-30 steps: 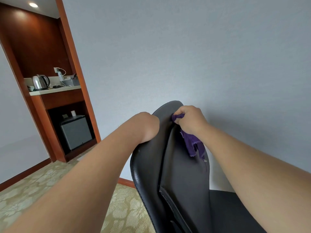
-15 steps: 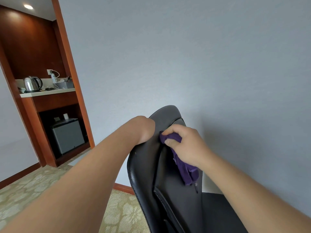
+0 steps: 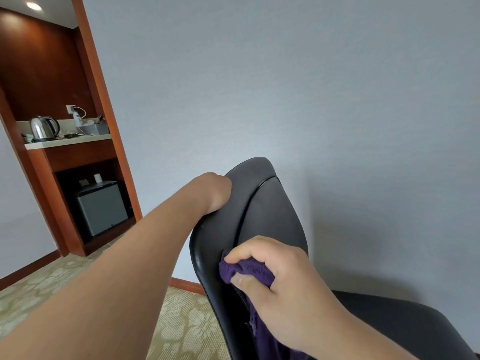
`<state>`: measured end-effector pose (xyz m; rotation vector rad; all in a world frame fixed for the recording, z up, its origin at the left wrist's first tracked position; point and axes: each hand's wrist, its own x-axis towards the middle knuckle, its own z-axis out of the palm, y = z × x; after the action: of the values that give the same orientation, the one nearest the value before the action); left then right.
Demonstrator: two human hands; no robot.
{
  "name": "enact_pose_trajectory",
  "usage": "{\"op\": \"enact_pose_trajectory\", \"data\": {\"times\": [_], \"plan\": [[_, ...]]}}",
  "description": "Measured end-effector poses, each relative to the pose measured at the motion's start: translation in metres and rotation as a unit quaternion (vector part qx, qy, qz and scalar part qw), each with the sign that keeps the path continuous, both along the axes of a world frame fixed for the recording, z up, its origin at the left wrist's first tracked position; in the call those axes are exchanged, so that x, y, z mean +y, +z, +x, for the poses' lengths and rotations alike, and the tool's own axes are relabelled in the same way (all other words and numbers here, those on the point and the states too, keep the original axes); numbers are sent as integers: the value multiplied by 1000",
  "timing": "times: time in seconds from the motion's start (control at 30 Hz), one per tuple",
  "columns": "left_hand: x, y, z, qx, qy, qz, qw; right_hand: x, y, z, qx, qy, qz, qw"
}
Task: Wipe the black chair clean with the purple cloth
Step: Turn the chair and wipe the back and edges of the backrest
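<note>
My left hand [image 3: 215, 193] is hooked over the upper left edge of the black padded leather-look chair [image 3: 270, 211], wrist bent, gripping the backrest. Its fingers go out of sight behind the back, so I see only the knuckles and the heel of the hand.

My right hand [image 3: 280, 281] is lower on the same backrest, near its left edge. The fingers are curled and the thumb is tucked under, pinching a bunched purple ribbed cloth [image 3: 246, 270] and pressing it against the black surface. The front fold of the cloth pokes out past my fingertips and touches the chair just beside the seam that runs down the back. The rest trails down beneath my palm along the backrest. The chair's seat shows at the lower right.

The chair stands on a beige carpet with a pale flower pattern [image 3: 181, 320], close to a plain grey-blue wall [image 3: 285, 87] with a reddish wooden skirting board [image 3: 185, 284] at its foot. To the left is a dark wooden alcove [image 3: 39, 68]. On its white counter [image 3: 67, 142], a shiny steel kettle [image 3: 44, 128] stands toward the left end and a grey tray [image 3: 96, 129] of small items toward the right end. A white plug sits in a socket [image 3: 70, 109] above. Below the counter is a small grey fridge [image 3: 101, 207]. A round ceiling light [image 3: 33, 6] glows at the top.
</note>
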<state>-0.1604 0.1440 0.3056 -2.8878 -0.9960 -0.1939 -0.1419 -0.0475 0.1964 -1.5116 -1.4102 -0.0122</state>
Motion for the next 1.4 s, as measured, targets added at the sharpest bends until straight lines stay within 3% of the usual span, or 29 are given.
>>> {"op": "enact_pose_trajectory", "data": {"times": [0.2,0.43,0.67,1.07,1.23,1.4], "plan": [[-1,0,2,12,4,13,1000,8,-5,2,-52,-33,9,998],[0,0,5,39,-2,31,999,51,-1,41,-20,-105,45,993],[3,0,5,47,-11,44,998,101,13,97,21,-156,-3,988],[4,-1,4,24,-13,24,999,156,35,170,15,-233,-60,971],[1,1,2,20,-12,18,1000,159,33,175,33,-237,-62,969],[2,1,3,24,-16,9,1000,135,16,152,53,-179,-12,982]]}}
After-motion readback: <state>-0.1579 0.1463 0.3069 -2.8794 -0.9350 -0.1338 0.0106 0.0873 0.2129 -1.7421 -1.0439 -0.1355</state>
